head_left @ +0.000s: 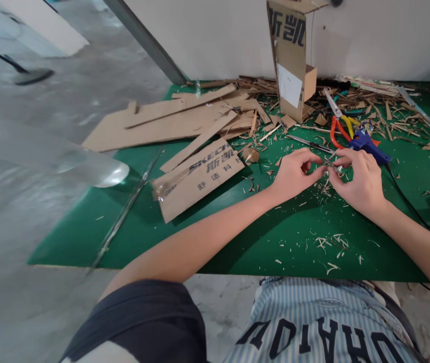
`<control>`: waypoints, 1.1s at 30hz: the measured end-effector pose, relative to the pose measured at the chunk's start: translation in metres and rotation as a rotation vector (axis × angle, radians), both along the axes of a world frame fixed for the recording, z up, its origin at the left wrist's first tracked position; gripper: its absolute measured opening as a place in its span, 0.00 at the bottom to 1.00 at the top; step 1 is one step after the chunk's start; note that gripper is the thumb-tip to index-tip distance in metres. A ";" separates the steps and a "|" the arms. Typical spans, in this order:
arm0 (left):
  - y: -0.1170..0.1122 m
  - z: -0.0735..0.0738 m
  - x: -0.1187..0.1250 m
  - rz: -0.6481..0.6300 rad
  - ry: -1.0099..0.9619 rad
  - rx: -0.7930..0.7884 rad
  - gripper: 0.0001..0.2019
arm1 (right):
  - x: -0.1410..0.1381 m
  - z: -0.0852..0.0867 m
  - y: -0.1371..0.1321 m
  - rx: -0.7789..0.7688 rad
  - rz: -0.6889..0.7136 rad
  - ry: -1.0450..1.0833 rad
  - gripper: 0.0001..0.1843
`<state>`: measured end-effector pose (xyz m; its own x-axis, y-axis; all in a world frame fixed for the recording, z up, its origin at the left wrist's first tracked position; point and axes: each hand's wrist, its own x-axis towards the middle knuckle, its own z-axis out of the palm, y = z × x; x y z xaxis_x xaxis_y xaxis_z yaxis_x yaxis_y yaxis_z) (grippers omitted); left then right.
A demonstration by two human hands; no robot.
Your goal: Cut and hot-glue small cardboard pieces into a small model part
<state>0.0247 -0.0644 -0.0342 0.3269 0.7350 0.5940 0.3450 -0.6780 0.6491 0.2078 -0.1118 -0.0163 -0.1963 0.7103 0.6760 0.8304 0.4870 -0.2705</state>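
Note:
My left hand (297,172) and my right hand (362,179) meet above the green tabletop, fingertips pinched together. Between them is a small, thin, grey-brown piece (330,164); its kind is too small to tell. Pale shavings (325,189) lie just under the fingers. Right behind my hands rests a craft knife (309,144) with its blade pointing left. A blue glue gun (370,146) lies against the far side of my right hand, its black cord (408,199) running to the right. Scissors (335,108) and orange and yellow handles lie beyond.
Printed cardboard (203,179) and long cardboard strips (177,116) lie at left. An upright cardboard piece (290,60) stands among scraps (381,108) at the back. A clear strip (129,201) lies near the left edge. A blurred transparent rounded object (109,171) juts in from the left.

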 end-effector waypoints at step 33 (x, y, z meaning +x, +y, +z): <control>0.004 -0.003 0.000 -0.031 0.015 -0.078 0.11 | 0.023 -0.002 0.014 -0.036 -0.093 0.313 0.15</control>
